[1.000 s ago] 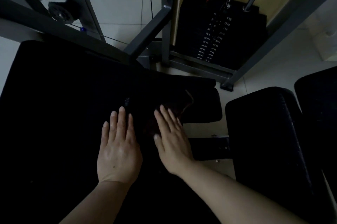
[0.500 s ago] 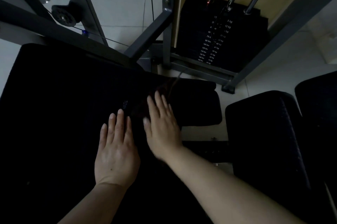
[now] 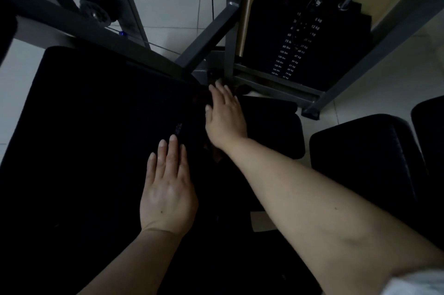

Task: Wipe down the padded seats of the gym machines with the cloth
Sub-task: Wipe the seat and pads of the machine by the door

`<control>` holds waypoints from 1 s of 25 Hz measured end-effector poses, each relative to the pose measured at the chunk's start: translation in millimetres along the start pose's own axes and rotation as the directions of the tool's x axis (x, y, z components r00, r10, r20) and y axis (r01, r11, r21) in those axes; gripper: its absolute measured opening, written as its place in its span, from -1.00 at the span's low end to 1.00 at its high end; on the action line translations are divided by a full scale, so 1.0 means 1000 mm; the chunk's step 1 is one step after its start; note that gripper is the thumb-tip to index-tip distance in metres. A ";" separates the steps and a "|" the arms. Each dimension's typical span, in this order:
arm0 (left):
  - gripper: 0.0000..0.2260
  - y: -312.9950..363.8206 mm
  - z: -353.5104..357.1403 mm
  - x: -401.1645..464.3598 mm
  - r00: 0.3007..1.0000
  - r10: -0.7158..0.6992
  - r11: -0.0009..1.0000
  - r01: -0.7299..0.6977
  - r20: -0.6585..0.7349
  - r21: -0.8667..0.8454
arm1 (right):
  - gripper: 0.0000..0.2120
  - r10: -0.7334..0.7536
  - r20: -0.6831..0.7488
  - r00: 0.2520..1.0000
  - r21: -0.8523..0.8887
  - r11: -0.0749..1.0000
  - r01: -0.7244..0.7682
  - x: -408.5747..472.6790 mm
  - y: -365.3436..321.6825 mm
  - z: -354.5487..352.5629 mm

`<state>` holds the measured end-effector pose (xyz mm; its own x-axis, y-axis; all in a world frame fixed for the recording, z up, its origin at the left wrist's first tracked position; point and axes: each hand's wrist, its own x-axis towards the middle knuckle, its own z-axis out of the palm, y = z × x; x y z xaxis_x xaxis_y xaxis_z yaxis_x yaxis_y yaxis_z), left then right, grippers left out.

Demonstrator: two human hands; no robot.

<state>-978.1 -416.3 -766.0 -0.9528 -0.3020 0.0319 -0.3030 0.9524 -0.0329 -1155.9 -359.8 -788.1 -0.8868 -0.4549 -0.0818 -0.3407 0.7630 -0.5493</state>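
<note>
A large black padded seat (image 3: pixel 91 141) fills the left and middle of the head view. My left hand (image 3: pixel 168 189) lies flat on it with straight fingers. My right hand (image 3: pixel 224 114) presses flat on a dark cloth (image 3: pixel 217 154) at the seat's far right end, close to the grey frame. The cloth is nearly as dark as the pad; only a dim brownish bit shows below my right wrist. A smaller black pad (image 3: pixel 274 126) sits just right of that hand.
Grey steel frame bars (image 3: pixel 209 37) cross above the seat. A black weight stack (image 3: pixel 295 42) with guide rods stands at the back right. Another black padded seat (image 3: pixel 360 162) is at the right, over a pale tiled floor (image 3: pixel 168 6).
My right hand has slid forward along the seat toward the frame, pushing the cloth with it. My left hand has stayed flat in nearly the same place.
</note>
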 end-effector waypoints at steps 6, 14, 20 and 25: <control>-0.58 -0.007 -0.016 0.001 0.998 -0.033 0.956 0.015 -0.057 -0.293 | -0.44 0.052 -0.030 0.998 0.065 0.997 -0.050 -0.089 -0.016 0.013; -0.51 -0.036 -0.017 -0.015 0.998 0.061 0.997 -0.062 0.021 0.053 | -0.39 -0.160 0.120 0.980 -0.028 0.986 0.165 -0.238 -0.002 0.022; -0.49 -0.034 -0.014 -0.014 0.998 0.062 0.995 -0.064 0.033 0.073 | -0.45 0.132 -0.039 0.991 -0.062 0.989 -0.134 -0.050 0.017 0.002; -0.52 -0.034 -0.015 -0.013 0.997 0.064 0.996 -0.066 0.031 0.065 | -0.43 0.069 -0.073 0.995 0.015 0.998 -0.068 -0.136 0.009 0.015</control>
<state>-954.7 -444.0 -750.7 -0.9704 -0.2413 -0.0008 -0.2400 0.9656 -0.0998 -1033.9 -297.5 -794.1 -0.9287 -0.3663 -0.0584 -0.2750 0.7854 -0.5545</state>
